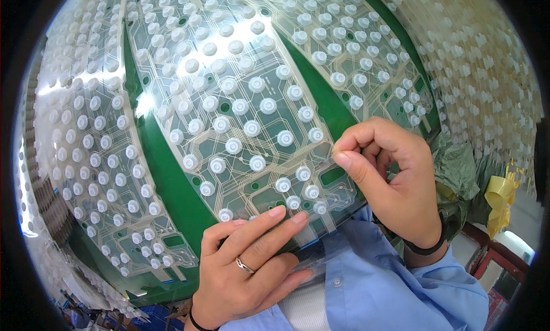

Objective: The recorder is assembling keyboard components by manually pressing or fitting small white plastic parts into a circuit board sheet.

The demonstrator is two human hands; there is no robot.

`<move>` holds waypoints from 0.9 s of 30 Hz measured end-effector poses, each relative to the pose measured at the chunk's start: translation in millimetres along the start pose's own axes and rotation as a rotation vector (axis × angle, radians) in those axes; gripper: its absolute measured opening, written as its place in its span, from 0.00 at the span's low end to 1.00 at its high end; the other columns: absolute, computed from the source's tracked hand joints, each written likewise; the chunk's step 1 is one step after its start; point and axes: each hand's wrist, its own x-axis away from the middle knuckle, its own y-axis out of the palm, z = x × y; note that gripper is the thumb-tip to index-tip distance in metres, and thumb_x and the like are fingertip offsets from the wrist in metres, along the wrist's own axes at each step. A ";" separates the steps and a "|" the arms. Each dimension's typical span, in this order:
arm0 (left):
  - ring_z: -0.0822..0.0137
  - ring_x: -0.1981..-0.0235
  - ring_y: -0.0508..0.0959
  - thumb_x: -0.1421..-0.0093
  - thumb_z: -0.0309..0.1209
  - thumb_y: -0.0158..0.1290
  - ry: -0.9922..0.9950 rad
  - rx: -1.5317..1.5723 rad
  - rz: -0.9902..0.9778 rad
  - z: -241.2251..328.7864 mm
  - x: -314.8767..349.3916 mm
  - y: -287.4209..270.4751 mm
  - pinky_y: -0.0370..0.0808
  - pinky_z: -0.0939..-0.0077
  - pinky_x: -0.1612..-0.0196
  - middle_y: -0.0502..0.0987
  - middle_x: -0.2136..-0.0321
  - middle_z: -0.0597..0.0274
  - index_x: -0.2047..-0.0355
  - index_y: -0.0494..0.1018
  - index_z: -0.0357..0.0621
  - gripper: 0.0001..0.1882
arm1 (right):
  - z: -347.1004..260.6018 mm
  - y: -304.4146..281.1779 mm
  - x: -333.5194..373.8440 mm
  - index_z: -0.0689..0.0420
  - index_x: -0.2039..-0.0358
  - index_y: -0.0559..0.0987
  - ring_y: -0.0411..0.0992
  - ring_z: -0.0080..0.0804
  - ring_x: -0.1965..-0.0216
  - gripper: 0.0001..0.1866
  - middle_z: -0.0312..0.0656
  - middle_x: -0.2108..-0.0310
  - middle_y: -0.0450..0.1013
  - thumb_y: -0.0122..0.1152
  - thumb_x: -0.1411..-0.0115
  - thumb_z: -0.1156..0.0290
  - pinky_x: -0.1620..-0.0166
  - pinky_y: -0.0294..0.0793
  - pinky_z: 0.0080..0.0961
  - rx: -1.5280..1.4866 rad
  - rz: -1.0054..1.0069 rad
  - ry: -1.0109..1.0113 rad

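I see the domed sheet [243, 153] running lengthwise from the green board's [163, 176] near edge | right hand [401, 176]: fingertips pressed together at sheet's right edge, catch unclear | left hand [246, 268]: fingers spread, near edge

White glare streaks the clear sheets [240, 137] before me; my left hand [247, 268] and right hand [395, 179] look brightly lit, while straight edges bend toward black corners.
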 end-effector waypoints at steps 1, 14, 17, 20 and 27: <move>0.61 0.47 0.74 0.56 0.44 0.66 0.002 0.000 0.003 -0.1 0.0 0.2 0.64 0.67 0.52 0.79 0.51 0.64 0.79 0.75 0.53 0.14 | 0.0 0.1 0.1 0.59 0.70 0.78 0.62 0.10 0.79 0.01 0.30 0.75 0.72 0.61 0.44 0.78 0.76 0.56 0.11 0.004 0.002 -0.002; 0.60 0.48 0.74 0.56 0.44 0.66 -0.001 0.003 0.002 0.5 -0.7 -0.3 0.64 0.67 0.54 0.79 0.52 0.64 0.80 0.74 0.53 0.14 | 4.4 6.3 0.1 0.60 0.70 0.78 0.60 0.10 0.81 0.03 0.31 0.75 0.71 0.61 0.45 0.80 0.78 0.55 0.11 0.061 0.039 -0.088; 0.60 0.48 0.74 0.56 0.44 0.66 -0.001 0.005 0.003 0.9 -0.5 -0.4 0.64 0.67 0.54 0.79 0.52 0.63 0.80 0.74 0.53 0.14 | 5.8 7.9 1.0 0.59 0.70 0.78 0.59 0.11 0.81 0.03 0.30 0.75 0.70 0.61 0.45 0.81 0.79 0.55 0.11 0.100 0.055 -0.114; 0.60 0.48 0.74 0.56 0.44 0.66 0.000 0.007 0.011 0.6 -0.1 -0.9 0.65 0.67 0.54 0.79 0.52 0.63 0.80 0.74 0.53 0.13 | 4.1 9.2 1.9 0.58 0.68 0.77 0.63 0.15 0.80 0.05 0.33 0.74 0.70 0.61 0.46 0.81 0.78 0.59 0.14 0.199 0.053 -0.156; 0.57 0.49 0.75 0.56 0.43 0.66 0.018 0.048 0.057 -2.7 0.0 -0.2 0.66 0.65 0.53 0.80 0.54 0.60 0.79 0.75 0.51 0.14 | 14.1 5.0 9.7 0.60 0.55 0.71 0.67 0.23 0.79 0.19 0.41 0.69 0.67 0.60 0.48 0.84 0.76 0.64 0.16 -0.071 0.221 -0.246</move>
